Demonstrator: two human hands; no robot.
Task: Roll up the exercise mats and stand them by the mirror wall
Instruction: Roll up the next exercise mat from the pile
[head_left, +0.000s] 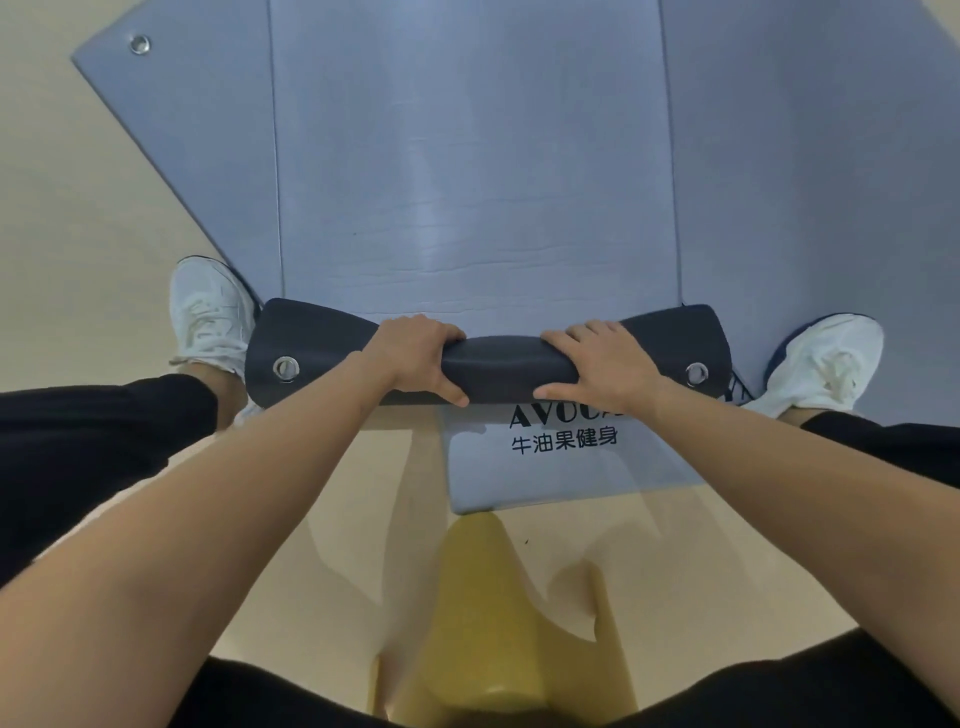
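Our left hand (415, 358) and right hand (605, 366) both curl over the dark rolled end (498, 364) of the grey mat (467, 171), thumbs toward us; the rest of it lies flat on the floor (104, 182) ahead

One view only, from a wide-angle camera on the person's head, set above the person's own body and pitched steeply down and forward. It faces along the mat (467, 182), which runs off the top edge, with the floor (78, 182) at the margins and the left shoe (213, 317) and right shoe (826, 358) at mid-height either side. Range is close, within arm's reach; straight mat edges splay outward toward the borders.
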